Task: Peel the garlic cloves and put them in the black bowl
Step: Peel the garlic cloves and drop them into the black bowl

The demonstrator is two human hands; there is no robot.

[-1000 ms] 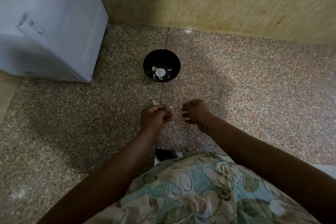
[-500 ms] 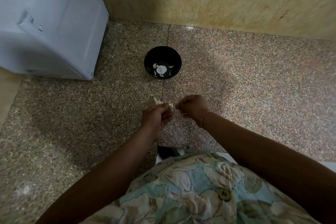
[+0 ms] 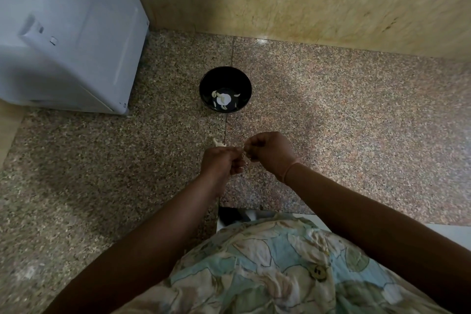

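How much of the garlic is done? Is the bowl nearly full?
Done: a few pale peeled cloves lie in the bottom of the black bowl, which is far from full. In hand: the left hand grips a garlic piece while the right hand pinches at it, above the floor. Left: that piece is not yet in the bowl. How much unpeeled garlic remains cannot be seen.

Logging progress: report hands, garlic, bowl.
Left hand and right hand both pinch small pale garlic clove. Round black bowl ahead holds peeled cloves. Nothing between.
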